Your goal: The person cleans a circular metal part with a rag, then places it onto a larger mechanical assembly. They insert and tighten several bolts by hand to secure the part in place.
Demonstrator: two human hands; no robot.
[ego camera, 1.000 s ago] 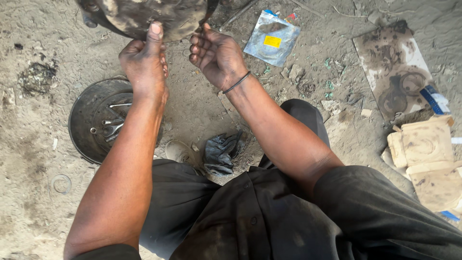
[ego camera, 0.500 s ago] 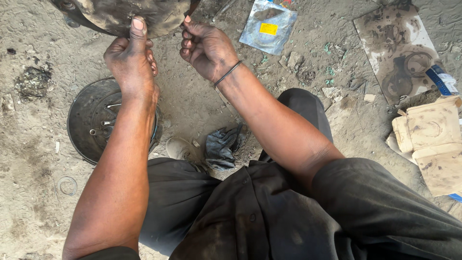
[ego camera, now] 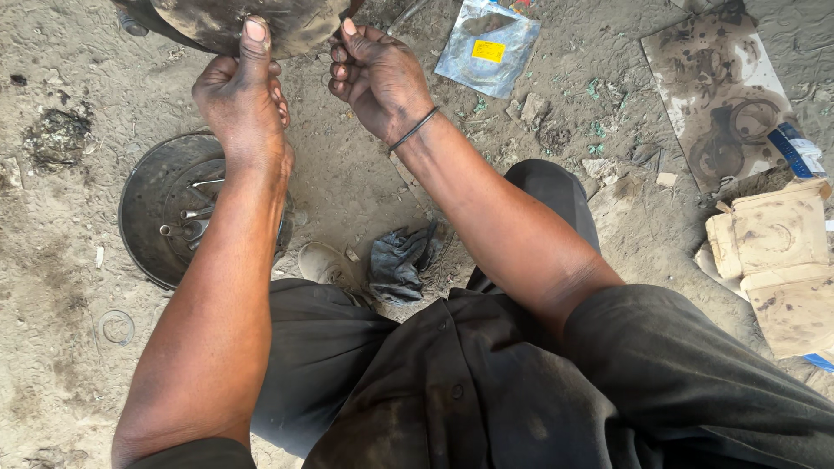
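Note:
A large, dirty round metal part (ego camera: 228, 22) lies at the top edge of the view, mostly cut off. My left hand (ego camera: 242, 95) grips its near rim, thumb pressed up onto the top face. My right hand (ego camera: 375, 76), with a dark band on the wrist, is closed at the rim just to the right; its fingers pinch something small that I cannot make out. Both forearms stretch forward over my dark trousers.
A round metal pan (ego camera: 156, 217) holding wrenches sits on the sandy ground under my left arm. A dark rag (ego camera: 400, 260) lies by my knee. A plastic packet (ego camera: 486, 48), stained cardboard (ego camera: 721, 91), worn boxes (ego camera: 777, 260) and a small ring (ego camera: 116, 327) lie around.
Both hands and the metal part have shifted up toward the top edge of the view as the camera tilted; the grips look the same.

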